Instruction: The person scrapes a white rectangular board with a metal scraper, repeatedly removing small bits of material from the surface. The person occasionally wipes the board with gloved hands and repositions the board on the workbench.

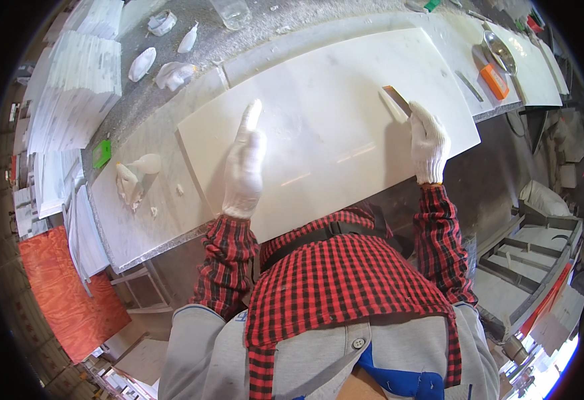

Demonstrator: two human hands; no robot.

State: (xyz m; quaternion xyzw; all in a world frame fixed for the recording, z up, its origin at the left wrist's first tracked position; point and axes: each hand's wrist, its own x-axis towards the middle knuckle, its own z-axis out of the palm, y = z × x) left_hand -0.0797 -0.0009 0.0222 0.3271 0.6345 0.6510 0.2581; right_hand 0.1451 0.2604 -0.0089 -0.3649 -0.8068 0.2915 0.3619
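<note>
A large pale polished stone slab (332, 133) lies on the bench in front of me, tilted across the view. My right hand (430, 143), in a white knit glove, grips a thin flat scraper blade (396, 100) above the slab's right part. The blade points up and left, with its grip hidden in my fingers. On the left side of the slab, my left hand (245, 163) is also gloved. It is turned edge-on with the fingers stretched out and holds nothing; whether it touches the surface I cannot tell.
An orange box (494, 81) and a metal bowl (499, 53) sit at the far right. At the left are a green block (102, 154), a crumpled glove (129, 183) and stacked white slabs (78, 87). White rags (174, 75) and a clear container (232, 12) lie farther back.
</note>
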